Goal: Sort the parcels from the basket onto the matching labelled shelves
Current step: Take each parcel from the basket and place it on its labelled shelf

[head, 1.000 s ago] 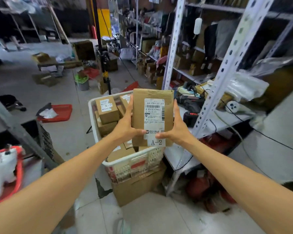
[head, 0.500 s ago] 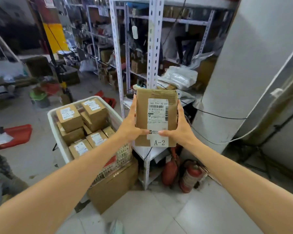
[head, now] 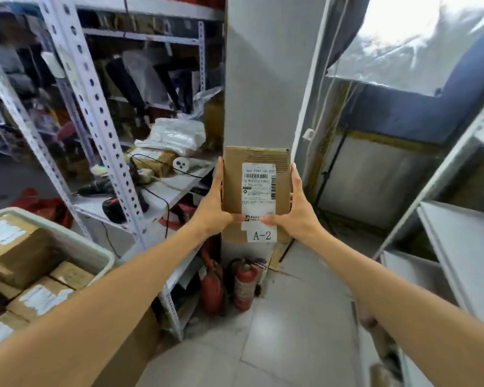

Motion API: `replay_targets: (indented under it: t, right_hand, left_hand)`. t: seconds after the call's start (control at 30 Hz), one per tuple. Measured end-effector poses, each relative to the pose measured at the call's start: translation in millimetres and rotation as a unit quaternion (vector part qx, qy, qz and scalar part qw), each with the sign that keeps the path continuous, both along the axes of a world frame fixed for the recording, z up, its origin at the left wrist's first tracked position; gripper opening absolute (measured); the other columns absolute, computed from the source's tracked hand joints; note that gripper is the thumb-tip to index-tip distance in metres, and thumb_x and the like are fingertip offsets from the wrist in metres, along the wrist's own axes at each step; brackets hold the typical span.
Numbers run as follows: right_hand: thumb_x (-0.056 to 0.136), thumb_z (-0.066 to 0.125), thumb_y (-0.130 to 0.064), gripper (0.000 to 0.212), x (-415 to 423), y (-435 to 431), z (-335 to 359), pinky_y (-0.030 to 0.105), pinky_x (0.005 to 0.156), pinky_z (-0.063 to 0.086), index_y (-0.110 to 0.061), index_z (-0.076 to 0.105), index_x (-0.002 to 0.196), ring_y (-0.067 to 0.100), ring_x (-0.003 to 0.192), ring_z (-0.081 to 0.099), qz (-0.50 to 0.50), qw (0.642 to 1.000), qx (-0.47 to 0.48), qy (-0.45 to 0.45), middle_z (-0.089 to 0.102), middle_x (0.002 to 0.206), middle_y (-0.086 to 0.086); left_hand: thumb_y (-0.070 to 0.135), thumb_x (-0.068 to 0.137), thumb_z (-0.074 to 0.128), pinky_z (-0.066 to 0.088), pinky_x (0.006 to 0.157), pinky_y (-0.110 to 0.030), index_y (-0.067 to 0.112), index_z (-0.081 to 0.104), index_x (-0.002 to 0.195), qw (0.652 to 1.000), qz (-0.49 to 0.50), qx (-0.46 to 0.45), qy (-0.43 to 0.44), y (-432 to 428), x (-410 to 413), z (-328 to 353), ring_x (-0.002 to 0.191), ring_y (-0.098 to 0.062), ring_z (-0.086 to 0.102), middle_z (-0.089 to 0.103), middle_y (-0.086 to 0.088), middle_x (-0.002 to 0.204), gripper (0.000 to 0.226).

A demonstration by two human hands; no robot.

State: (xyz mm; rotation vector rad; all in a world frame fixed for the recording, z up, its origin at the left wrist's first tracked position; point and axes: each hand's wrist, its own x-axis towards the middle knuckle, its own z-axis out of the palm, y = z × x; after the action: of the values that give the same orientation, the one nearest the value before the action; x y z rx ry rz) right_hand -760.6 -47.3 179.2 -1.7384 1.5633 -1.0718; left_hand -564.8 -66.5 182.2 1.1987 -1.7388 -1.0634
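Both hands clasp one parcel (head: 256, 191) between them at the centre of the frame, held out at arm's length. The left hand (head: 215, 208) grips its left long edge and the right hand (head: 296, 213) its right long edge. Each thumb is pressed onto the front face near the bottom of the printed label, and the fingers run up the sides. The parcel is a flat brown box held upright, its long axis vertical and its face turned to the camera. A white tag (head: 261, 235) at its lower end reads A-2.

Straight behind the parcel is a plain grey pillar (head: 257, 79), so there is nowhere to set it down dead ahead. The white shelves (head: 458, 247) stand at the right edge of the frame, on the right hand's side and nearer to it than to the left. A cluttered metal rack (head: 104, 152) fills the upper left. No shelf label can be read on either, so I cannot tell where A-2 belongs. If it is the white shelves, the parcel probably has to swing rightward and tip from upright to flat, with the right hand leading.

The basket (head: 67, 241) sits at the lower left, under the left forearm, with more parcels (head: 39, 297) in it. Two red fire extinguishers (head: 243, 283) stand on the floor below the held parcel.
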Motion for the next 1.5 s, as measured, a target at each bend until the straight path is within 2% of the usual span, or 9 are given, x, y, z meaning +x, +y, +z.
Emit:
replay_targets:
  t: [0.17,0.37,0.5,0.77,0.97,1.1,1.2,1.33,1.5]
  right_hand:
    - [0.066,0.086,-0.011,0.133,-61.9,13.5,8.6,0.042,0.107,0.038,-0.039,-0.014,0.150,0.013,0.126,0.046,-0.108,0.994,-0.001,-0.012,0.046,0.133,-0.011]
    - [0.069,0.085,-0.013,0.130,-124.0,52.2,15.3,0.035,0.102,0.040,-0.037,-0.013,0.150,0.004,0.116,0.044,-0.238,0.971,-0.010,-0.004,0.039,0.118,-0.025]
    - [0.074,0.082,-0.013,0.121,-150.5,87.1,15.7,0.044,0.101,0.045,-0.038,-0.007,0.151,0.015,0.128,0.045,-0.316,0.948,-0.015,-0.007,0.041,0.142,-0.009]
    - [0.077,0.079,-0.013,0.117,-173.4,167.0,10.3,0.040,0.098,0.045,-0.039,-0.010,0.149,0.020,0.128,0.046,-0.476,0.880,-0.011,-0.004,0.042,0.146,0.002]
    - [0.074,0.080,-0.006,0.122,-170.8,226.0,1.2,0.043,0.100,0.046,-0.037,-0.011,0.150,0.022,0.126,0.048,-0.578,0.816,-0.004,-0.014,0.045,0.143,0.004]
    - [0.070,0.082,-0.004,0.126,-165.1,265.7,-6.8,0.031,0.093,0.046,-0.036,-0.009,0.151,0.020,0.121,0.051,-0.640,0.768,-0.011,-0.031,0.051,0.137,0.004]
    - [0.068,0.083,-0.003,0.129,-161.7,291.4,-15.0,0.034,0.096,0.046,-0.036,-0.008,0.152,0.020,0.122,0.051,-0.675,0.737,-0.010,-0.040,0.051,0.137,0.005]
    - [0.068,0.082,-0.001,0.129,-162.3,320.7,-29.6,0.041,0.102,0.045,-0.037,-0.009,0.152,0.022,0.125,0.048,-0.697,0.715,-0.003,-0.056,0.047,0.142,0.004]
    - [0.073,0.080,-0.005,0.126,-176.7,351.7,-55.5,0.043,0.104,0.043,-0.040,-0.013,0.151,0.022,0.129,0.046,-0.711,0.700,0.022,-0.070,0.044,0.146,0.003]
  left_hand:
    - [0.001,0.073,0.078,0.037,0.108,-0.053,0.047,-0.012,0.145,0.995,-0.102,0.008,0.005,-25.7,-72.8,12.9,0.137,-0.027,0.035,0.031,-0.009,0.151,0.125]
    - [-0.007,0.072,0.074,0.040,0.104,-0.057,0.054,-0.014,0.143,0.974,-0.227,0.012,0.006,-34.9,-160.4,20.2,0.135,-0.030,0.037,0.031,-0.009,0.150,0.129]
    - [-0.004,0.071,0.076,0.039,0.104,-0.058,0.057,-0.017,0.141,0.954,-0.299,0.007,-0.005,-25.7,-209.1,18.3,0.133,-0.028,0.041,0.036,-0.007,0.148,0.131]
    - [0.002,0.067,0.078,0.048,0.094,-0.059,0.061,-0.014,0.139,0.880,-0.475,0.020,0.007,12.4,-281.6,11.5,0.127,-0.029,0.047,0.042,-0.007,0.141,0.131]
    - [-0.014,0.072,0.069,0.044,0.102,-0.048,0.041,-0.018,0.147,0.813,-0.582,0.020,-0.010,58.2,-321.6,1.9,0.130,-0.018,0.037,0.036,-0.001,0.143,0.128]
    - [-0.018,0.069,0.069,0.045,0.098,-0.044,0.032,-0.019,0.148,0.771,-0.636,0.000,-0.017,91.2,-344.0,-5.0,0.129,-0.021,0.040,0.040,-0.006,0.139,0.128]
    - [-0.020,0.068,0.069,0.052,0.091,-0.045,0.034,-0.016,0.149,0.738,-0.675,0.016,-0.011,116.0,-357.3,-13.1,0.122,-0.019,0.046,0.045,0.009,0.125,0.129]
    - [-0.017,0.061,0.071,0.056,0.081,-0.051,0.039,-0.005,0.150,0.706,-0.705,0.055,-0.028,144.1,-375.0,-27.7,0.118,-0.027,0.053,0.050,-0.002,0.124,0.129]
    - [-0.008,0.052,0.073,0.054,0.080,-0.060,0.045,0.000,0.148,0.707,-0.700,0.077,-0.065,175.5,-400.4,-55.3,0.114,-0.032,0.055,0.053,-0.011,0.122,0.131]
